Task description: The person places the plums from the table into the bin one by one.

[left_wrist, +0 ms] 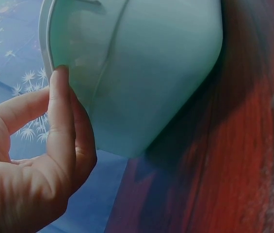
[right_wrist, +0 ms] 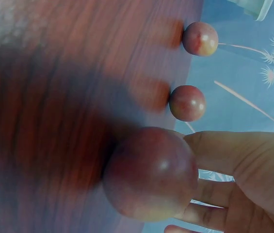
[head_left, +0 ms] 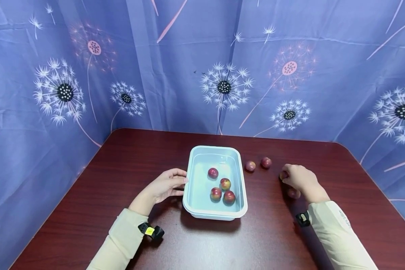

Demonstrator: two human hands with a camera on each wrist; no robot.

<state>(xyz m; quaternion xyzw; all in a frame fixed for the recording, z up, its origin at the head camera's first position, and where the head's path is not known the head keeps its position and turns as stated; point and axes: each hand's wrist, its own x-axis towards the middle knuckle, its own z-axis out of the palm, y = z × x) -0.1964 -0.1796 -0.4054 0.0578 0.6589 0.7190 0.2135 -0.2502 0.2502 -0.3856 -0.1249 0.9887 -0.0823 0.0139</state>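
A pale blue plastic container [head_left: 210,216] stands on the table with several red-and-yellow plums [head_left: 213,173] inside. My left hand [head_left: 165,185] holds its left rim; in the left wrist view, the fingertips [left_wrist: 60,80] meet the rim edge. On the right, my right hand [head_left: 300,180] has its fingers around a plum [head_left: 282,175] at the tabletop. Another plum [head_left: 293,193] lies beneath that hand, near the wrist. In the right wrist view this nearer plum [right_wrist: 150,174] covers the fingertips and the held fruit.
Two loose plums, one [head_left: 250,166] close to the container's right side and another [head_left: 266,162] farther right, lie on the dark red wooden table [head_left: 148,150]. A blue curtain [head_left: 175,86] with dandelion prints hangs behind the table and along both sides.
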